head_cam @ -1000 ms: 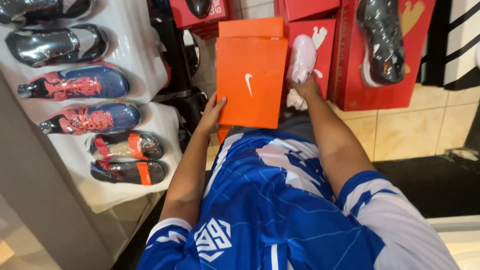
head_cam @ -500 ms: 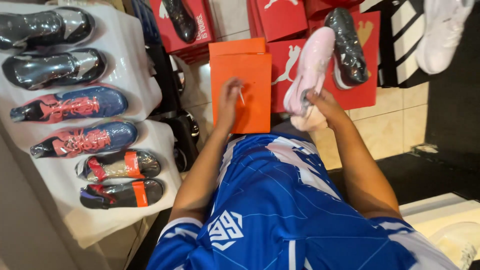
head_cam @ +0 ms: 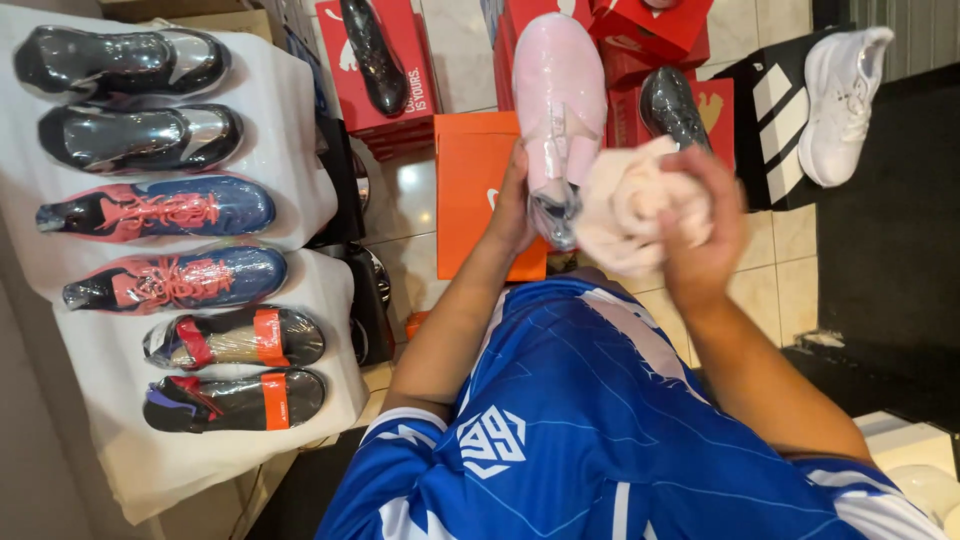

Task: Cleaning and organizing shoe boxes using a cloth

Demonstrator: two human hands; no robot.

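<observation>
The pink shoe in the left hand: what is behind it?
Behind the pink shoe stands an orange box, with red boxes above. The left hand and shoe cover the box's right part.

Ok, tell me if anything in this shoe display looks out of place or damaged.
Nothing looks damaged or spilled. The six wrapped shoes lie in neat pairs on the white cloth. The left hand holds a wrapped pink shoe and the right hand grips a crumpled pale cloth beside its heel.
</observation>
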